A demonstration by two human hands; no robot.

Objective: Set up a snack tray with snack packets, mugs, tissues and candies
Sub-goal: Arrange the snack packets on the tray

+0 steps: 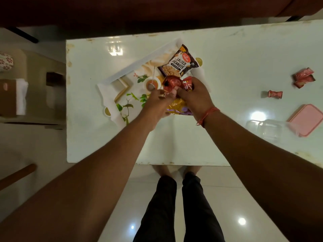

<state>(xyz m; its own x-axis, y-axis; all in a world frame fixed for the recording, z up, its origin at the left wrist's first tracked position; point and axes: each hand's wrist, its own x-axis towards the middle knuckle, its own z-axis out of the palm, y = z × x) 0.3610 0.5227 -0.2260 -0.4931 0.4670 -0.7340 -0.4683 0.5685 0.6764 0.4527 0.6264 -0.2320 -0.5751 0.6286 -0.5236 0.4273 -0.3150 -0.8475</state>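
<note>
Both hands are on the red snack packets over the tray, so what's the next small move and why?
Probably lower the red packets onto the tray beside the salted peanuts packet and let go: left hand and right hand grip them above it, and bare tray remains.

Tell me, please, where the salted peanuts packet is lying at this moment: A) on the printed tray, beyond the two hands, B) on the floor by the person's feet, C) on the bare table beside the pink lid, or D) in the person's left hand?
A: the salted peanuts packet lies on the printed tray, just past the left hand and right hand, which grip red packets.
</note>
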